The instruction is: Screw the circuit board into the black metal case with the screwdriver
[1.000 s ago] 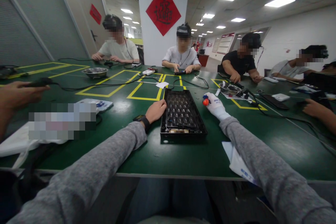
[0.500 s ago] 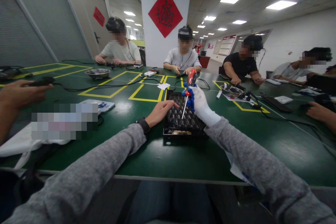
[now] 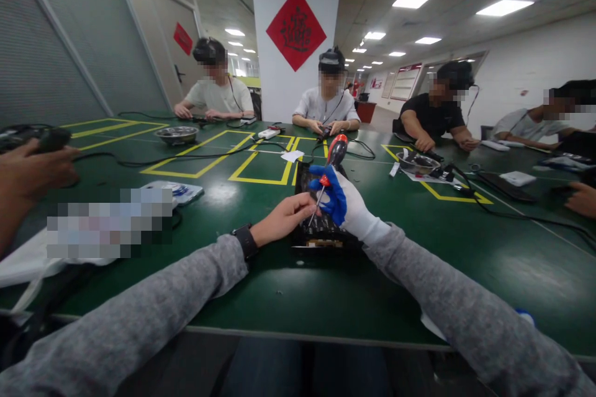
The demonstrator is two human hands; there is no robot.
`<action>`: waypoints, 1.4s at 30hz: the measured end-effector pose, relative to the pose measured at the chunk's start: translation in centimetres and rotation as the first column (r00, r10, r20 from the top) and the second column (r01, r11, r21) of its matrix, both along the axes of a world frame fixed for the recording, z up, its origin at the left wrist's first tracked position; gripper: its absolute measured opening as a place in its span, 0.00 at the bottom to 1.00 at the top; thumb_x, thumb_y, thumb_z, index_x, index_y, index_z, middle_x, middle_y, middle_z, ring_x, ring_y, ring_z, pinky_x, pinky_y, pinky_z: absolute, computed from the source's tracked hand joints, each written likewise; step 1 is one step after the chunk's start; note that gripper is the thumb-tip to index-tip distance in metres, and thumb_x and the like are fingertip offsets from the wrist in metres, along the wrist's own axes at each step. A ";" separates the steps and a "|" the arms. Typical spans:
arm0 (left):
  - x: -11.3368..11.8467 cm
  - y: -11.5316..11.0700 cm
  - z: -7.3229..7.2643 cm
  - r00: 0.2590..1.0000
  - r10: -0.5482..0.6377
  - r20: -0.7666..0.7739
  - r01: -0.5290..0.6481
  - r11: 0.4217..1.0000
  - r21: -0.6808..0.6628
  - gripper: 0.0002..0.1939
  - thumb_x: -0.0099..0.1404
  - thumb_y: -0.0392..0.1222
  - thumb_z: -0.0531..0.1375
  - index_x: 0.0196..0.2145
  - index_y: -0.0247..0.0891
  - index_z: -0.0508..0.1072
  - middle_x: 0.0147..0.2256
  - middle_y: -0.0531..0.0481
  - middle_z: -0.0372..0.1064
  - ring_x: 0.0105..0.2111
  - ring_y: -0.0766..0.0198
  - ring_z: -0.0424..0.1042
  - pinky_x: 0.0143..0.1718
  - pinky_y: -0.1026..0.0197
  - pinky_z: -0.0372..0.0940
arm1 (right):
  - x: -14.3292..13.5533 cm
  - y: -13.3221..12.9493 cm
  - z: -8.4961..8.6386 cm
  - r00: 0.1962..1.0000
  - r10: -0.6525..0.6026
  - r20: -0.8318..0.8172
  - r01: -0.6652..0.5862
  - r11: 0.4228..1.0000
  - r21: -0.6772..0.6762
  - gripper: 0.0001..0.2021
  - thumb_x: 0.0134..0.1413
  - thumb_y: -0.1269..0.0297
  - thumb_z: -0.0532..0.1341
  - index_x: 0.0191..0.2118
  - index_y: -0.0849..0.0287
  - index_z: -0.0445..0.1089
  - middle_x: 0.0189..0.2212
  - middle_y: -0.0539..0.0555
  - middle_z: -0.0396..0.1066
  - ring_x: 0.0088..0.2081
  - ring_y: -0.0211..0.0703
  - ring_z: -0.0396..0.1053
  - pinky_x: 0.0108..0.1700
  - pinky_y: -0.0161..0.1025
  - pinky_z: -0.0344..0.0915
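Head view: the gloved right hand [image 3: 348,201] has come in from right of centre, its fingers wrapped round a screwdriver [image 3: 338,150] angled down over the black case [image 3: 326,237], which lies mid-frame on the tabletop [image 3: 251,310]. The left hand [image 3: 280,221] has left the case's edge; its fingers bunch by the shaft, pinching or not I cannot tell. The work seems to have reached close handling with the tool.

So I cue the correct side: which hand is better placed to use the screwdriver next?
Right, it seems: the gloved right hand grips the screwdriver, its shaft angled down over the black casing. The bare left hand is beside the shaft.
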State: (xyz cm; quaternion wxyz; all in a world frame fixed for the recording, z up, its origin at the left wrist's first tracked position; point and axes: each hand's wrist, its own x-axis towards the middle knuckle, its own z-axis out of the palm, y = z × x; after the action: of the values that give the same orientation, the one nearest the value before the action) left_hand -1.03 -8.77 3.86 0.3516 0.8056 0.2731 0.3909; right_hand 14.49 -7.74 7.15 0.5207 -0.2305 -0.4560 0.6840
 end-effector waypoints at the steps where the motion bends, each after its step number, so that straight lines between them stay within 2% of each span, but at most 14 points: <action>1: 0.1 0.0 -0.2 1.000 0.018 0.004 -0.018 1.000 -0.019 0.16 0.62 0.50 0.53 0.30 0.32 0.68 0.27 0.53 0.61 0.28 0.69 0.60 0.31 0.66 0.56 | 0.0 -0.1 -0.1 0.999 -0.029 0.037 0.028 0.999 0.023 0.19 0.52 0.51 0.56 0.45 0.58 0.64 0.21 0.48 0.67 0.16 0.30 0.60 0.15 0.27 0.56; 5: 0.2 0.1 -1.0 0.997 0.072 0.001 -0.072 0.995 -0.068 0.17 0.58 0.51 0.58 0.24 0.33 0.62 0.20 0.58 0.51 0.21 0.73 0.52 0.24 0.68 0.50 | 0.0 -0.3 -0.5 0.991 -0.069 0.114 0.059 0.994 0.087 0.21 0.51 0.48 0.56 0.47 0.55 0.62 0.20 0.47 0.68 0.13 0.31 0.59 0.14 0.29 0.55; 8: 0.1 0.2 -0.8 0.995 0.076 -0.057 -0.077 0.997 -0.017 0.18 0.61 0.52 0.53 0.26 0.32 0.66 0.23 0.54 0.58 0.24 0.70 0.57 0.27 0.67 0.53 | 0.0 -0.4 -0.5 0.993 0.020 0.112 -0.028 0.997 0.067 0.22 0.52 0.48 0.53 0.45 0.60 0.64 0.20 0.48 0.68 0.15 0.32 0.60 0.15 0.29 0.56; 10: 0.0 0.2 -0.5 0.993 0.060 -0.099 -0.059 0.998 0.014 0.18 0.63 0.51 0.51 0.29 0.32 0.69 0.26 0.52 0.62 0.26 0.69 0.60 0.29 0.67 0.55 | 0.0 -0.5 -0.5 0.994 0.025 0.104 -0.033 0.997 0.072 0.22 0.53 0.48 0.53 0.44 0.61 0.64 0.20 0.48 0.67 0.16 0.32 0.61 0.16 0.30 0.57; 13: -0.1 0.1 -0.2 0.992 0.042 -0.119 -0.037 0.998 0.044 0.18 0.65 0.49 0.49 0.33 0.33 0.71 0.25 0.53 0.63 0.25 0.70 0.60 0.29 0.67 0.56 | -0.1 -0.8 -0.5 0.989 -0.070 0.132 0.049 0.987 0.152 0.20 0.51 0.50 0.56 0.43 0.60 0.64 0.22 0.48 0.68 0.16 0.30 0.60 0.16 0.29 0.57; 17: 0.0 -0.1 -0.3 0.992 0.071 -0.105 -0.064 0.995 0.071 0.18 0.65 0.48 0.49 0.31 0.33 0.72 0.22 0.54 0.60 0.24 0.70 0.60 0.28 0.67 0.55 | -0.2 -1.0 -0.6 0.968 -0.164 0.188 0.128 0.973 0.191 0.18 0.48 0.50 0.59 0.40 0.57 0.62 0.21 0.46 0.68 0.13 0.29 0.58 0.13 0.28 0.55; 22: 0.2 -0.2 -0.3 0.991 0.063 -0.121 -0.063 0.998 0.009 0.19 0.64 0.50 0.50 0.31 0.32 0.72 0.23 0.54 0.61 0.25 0.70 0.61 0.27 0.67 0.55 | -0.4 -1.0 -1.0 0.953 -0.243 0.181 0.201 0.954 0.224 0.19 0.45 0.51 0.62 0.36 0.56 0.57 0.19 0.44 0.68 0.13 0.32 0.61 0.13 0.29 0.58; 24: 0.2 -0.2 -0.3 0.988 0.058 -0.142 -0.057 0.998 0.012 0.19 0.64 0.51 0.50 0.32 0.32 0.72 0.23 0.54 0.61 0.25 0.70 0.61 0.27 0.67 0.55 | -0.3 -0.8 -1.1 0.956 -0.232 0.180 0.187 0.953 0.239 0.18 0.45 0.52 0.63 0.36 0.56 0.58 0.19 0.44 0.68 0.12 0.31 0.60 0.13 0.29 0.58; 29: 0.2 -0.3 -0.2 0.989 0.047 -0.138 -0.041 0.998 0.046 0.20 0.66 0.50 0.46 0.33 0.33 0.71 0.23 0.54 0.59 0.26 0.69 0.60 0.29 0.66 0.56 | 0.2 -0.4 -1.2 0.986 -0.080 0.144 0.049 0.977 0.209 0.20 0.51 0.49 0.56 0.43 0.60 0.63 0.23 0.48 0.69 0.15 0.31 0.62 0.15 0.30 0.60; 31: 0.1 -0.3 -0.2 0.991 0.028 -0.130 -0.026 0.999 0.019 0.20 0.66 0.50 0.45 0.33 0.33 0.70 0.24 0.54 0.59 0.26 0.69 0.60 0.30 0.66 0.56 | 0.2 -0.6 -1.1 0.988 -0.078 0.134 0.046 0.972 0.232 0.19 0.52 0.51 0.55 0.44 0.59 0.64 0.24 0.48 0.69 0.15 0.30 0.62 0.15 0.29 0.59; 35: 0.2 -0.3 -0.2 0.986 0.032 -0.163 -0.034 0.999 -0.012 0.20 0.63 0.53 0.50 0.27 0.33 0.68 0.22 0.55 0.57 0.24 0.70 0.57 0.26 0.67 0.53 | -0.1 -0.9 -1.0 0.984 -0.108 0.142 0.070 0.966 0.250 0.18 0.50 0.52 0.58 0.43 0.56 0.62 0.22 0.46 0.68 0.15 0.29 0.61 0.15 0.27 0.58; 38: 0.3 -0.4 -0.1 0.983 0.014 -0.182 -0.017 1.000 -0.014 0.21 0.63 0.54 0.49 0.27 0.33 0.69 0.19 0.56 0.55 0.21 0.71 0.55 0.25 0.67 0.52 | -0.3 -0.8 -1.0 0.985 -0.123 0.119 0.095 0.972 0.216 0.18 0.46 0.52 0.61 0.41 0.55 0.60 0.21 0.44 0.67 0.16 0.30 0.62 0.17 0.29 0.62; 42: 0.3 -0.8 0.1 0.987 0.007 -0.158 -0.008 1.000 -0.005 0.23 0.66 0.52 0.44 0.29 0.33 0.70 0.19 0.55 0.55 0.21 0.71 0.57 0.26 0.67 0.53 | -0.2 -0.6 -0.9 0.991 -0.061 0.122 0.046 0.991 0.123 0.19 0.48 0.49 0.58 0.40 0.58 0.62 0.22 0.47 0.68 0.17 0.34 0.65 0.16 0.31 0.61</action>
State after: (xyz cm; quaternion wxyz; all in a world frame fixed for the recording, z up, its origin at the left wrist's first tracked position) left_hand -0.77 -9.61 3.99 0.3298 0.8318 0.3044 0.3266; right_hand 14.27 -8.35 6.20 0.5221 -0.2535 -0.5218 0.6252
